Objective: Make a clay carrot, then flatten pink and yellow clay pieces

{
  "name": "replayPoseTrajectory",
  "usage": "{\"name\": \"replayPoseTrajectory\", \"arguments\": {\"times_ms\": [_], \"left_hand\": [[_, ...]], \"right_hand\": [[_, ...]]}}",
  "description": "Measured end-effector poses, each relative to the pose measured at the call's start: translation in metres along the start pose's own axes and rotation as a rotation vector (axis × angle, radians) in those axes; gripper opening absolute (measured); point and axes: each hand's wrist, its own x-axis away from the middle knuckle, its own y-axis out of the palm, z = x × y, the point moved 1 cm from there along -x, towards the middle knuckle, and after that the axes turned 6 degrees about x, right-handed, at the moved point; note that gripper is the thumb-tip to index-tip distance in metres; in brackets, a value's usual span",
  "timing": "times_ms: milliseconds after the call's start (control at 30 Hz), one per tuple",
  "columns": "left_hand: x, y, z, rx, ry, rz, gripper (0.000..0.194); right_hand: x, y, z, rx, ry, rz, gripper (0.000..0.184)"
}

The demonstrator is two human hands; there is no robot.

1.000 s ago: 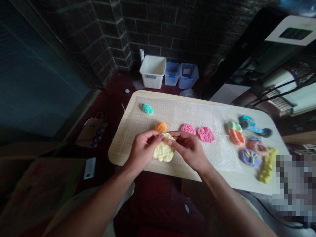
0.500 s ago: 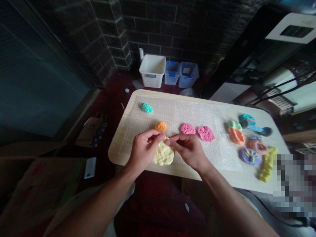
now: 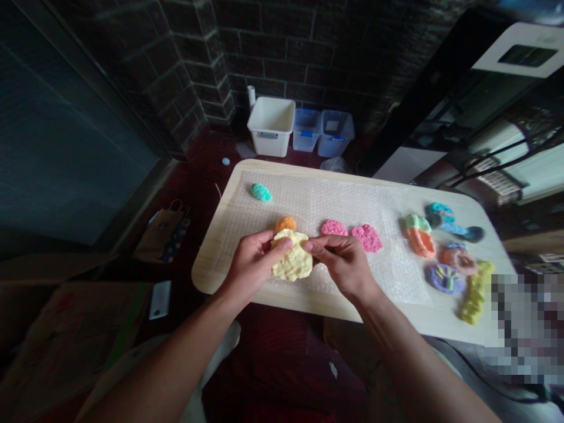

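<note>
A flattened, lumpy piece of pale yellow modelling clay is held up over the near part of the table. My left hand is closed on its left side, the thumb lying across the front face. On the right edge, my right hand pinches the clay between thumb and forefinger. Just behind the yellow piece sits an orange clay ball, partly hidden by it. Two pink clay pieces, one rough and one wider, lie beyond my right hand. A teal clay lump rests at the far left.
Bubble wrap covers much of the pale wooden table. Several coloured clay shapes, including a purple disc and a yellow-green strip, lie at the right end. Behind the table stand a white bin and two clear boxes.
The yellow clay has risen and its upper edge now stands above my thumbs, covering part of the orange ball. My left thumb has moved onto its face; my right fingers are on its edge.
</note>
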Motion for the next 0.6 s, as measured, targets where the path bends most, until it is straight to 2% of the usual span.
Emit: {"name": "replayPoseTrajectory", "arguments": {"times_ms": [133,267,367,600], "left_hand": [[-0.003,-0.005,0.000,-0.014,0.018,-0.001,0.034],[-0.002,-0.012,-0.002,-0.213,0.095,0.033,0.032],[0.001,-0.011,-0.002,-0.330,0.128,0.032,0.033],[-0.001,-0.003,-0.004,-0.124,-0.005,-0.082,0.035]], "right_hand": [[-0.001,-0.001,0.004,-0.040,0.010,0.014,0.026],[-0.001,0.004,0.007,-0.145,0.072,-0.065,0.033],[0.000,0.007,0.006,-0.114,0.071,-0.050,0.028],[0.001,0.006,0.006,-0.065,0.065,-0.007,0.032]]}}
